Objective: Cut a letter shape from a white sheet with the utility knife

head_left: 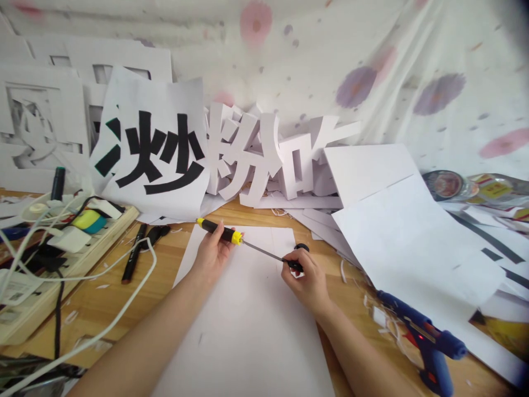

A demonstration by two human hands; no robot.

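Observation:
My left hand (215, 248) is closed around the black-and-yellow handle of a craft knife (219, 229), above a large white sheet (248, 314). My right hand (306, 278) is pinched on what look like black-handled scissors (296, 266); one dark loop shows above the fingers. A thin grey metal blade (264, 252) spans the gap between the two hands. Which tool it belongs to I cannot tell. The white sheet lies flat on the wooden table under both hands.
Left are a power strip (99, 242) with tangled white cables and a black marker (134, 253). Behind stand white cut-out characters (248, 154) and a sheet with black printed characters (142, 149). Right lie white boards (413, 248) and a blue glue gun (430, 336) with its red light on.

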